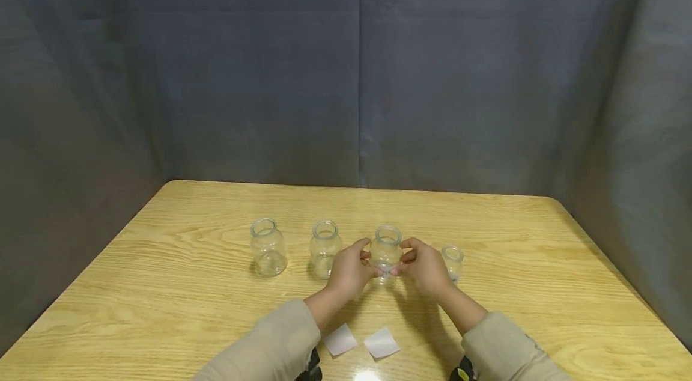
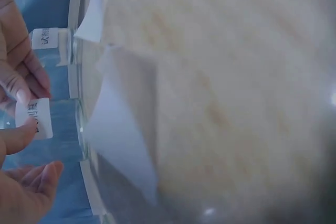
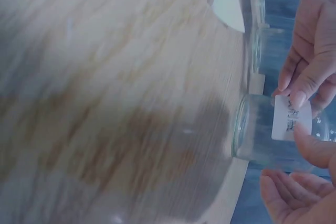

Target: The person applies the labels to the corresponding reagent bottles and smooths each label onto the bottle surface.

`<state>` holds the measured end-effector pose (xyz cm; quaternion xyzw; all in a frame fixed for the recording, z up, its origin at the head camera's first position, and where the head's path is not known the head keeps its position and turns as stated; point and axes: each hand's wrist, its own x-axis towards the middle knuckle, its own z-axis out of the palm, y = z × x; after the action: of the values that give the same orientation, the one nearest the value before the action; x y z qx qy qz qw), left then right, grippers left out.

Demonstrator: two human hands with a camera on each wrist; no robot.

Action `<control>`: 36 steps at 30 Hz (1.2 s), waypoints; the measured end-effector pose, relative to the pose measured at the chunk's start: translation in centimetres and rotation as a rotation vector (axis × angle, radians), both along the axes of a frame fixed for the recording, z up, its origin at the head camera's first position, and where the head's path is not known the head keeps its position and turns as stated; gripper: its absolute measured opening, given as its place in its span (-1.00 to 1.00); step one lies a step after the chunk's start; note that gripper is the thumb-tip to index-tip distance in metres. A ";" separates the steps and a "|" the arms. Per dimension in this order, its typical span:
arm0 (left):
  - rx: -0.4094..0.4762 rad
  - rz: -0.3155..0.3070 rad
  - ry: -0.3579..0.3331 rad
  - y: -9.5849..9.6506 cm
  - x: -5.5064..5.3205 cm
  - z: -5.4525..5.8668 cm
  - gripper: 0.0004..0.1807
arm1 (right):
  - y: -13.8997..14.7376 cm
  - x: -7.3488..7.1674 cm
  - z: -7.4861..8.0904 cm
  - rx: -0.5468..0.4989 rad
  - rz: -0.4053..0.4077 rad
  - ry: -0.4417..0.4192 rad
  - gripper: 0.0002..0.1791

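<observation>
Both hands are at a clear glass jar (image 1: 388, 238) standing upright on the table. A white label (image 3: 282, 121) with black printed characters lies against the front of this jar. My left hand (image 1: 348, 271) holds the jar's left side, its thumb on one edge of the label. From the right, my right hand (image 1: 428, 270) holds the jar with its thumb on the label's other edge. In both wrist views the thumbs almost meet over the label and partly cover the print. Fingers of both hands curl beside the jar.
Two more clear jars, one at far left (image 1: 268, 252) and one (image 1: 325, 243) beside my left hand, stand in the row. A jar (image 1: 453, 256) at the right, partly behind my right hand, bears a label (image 2: 45, 38). Two white paper pieces, left (image 1: 339, 340) and right (image 1: 381, 344), lie in front.
</observation>
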<state>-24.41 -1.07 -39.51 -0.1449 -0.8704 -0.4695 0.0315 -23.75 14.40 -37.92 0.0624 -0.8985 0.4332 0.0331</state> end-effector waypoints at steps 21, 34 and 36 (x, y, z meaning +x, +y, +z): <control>0.008 0.006 -0.033 0.0 -0.8 0.4 -0.42 | 0.3 -0.7 0.1 0.052 0.039 0.046 -0.65; -0.054 -0.004 -0.062 -0.1 -1.0 0.7 -0.45 | 0.0 -0.3 0.1 0.035 0.005 -0.012 -0.65; -0.052 0.003 -0.077 -0.1 -1.0 0.7 -0.46 | 0.0 -0.4 0.1 0.035 0.010 -0.025 -0.64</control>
<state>-25.41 -1.17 -38.79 -0.1261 -0.8831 -0.4520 -0.0052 -24.14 14.44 -37.84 0.0618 -0.9061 0.4182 0.0187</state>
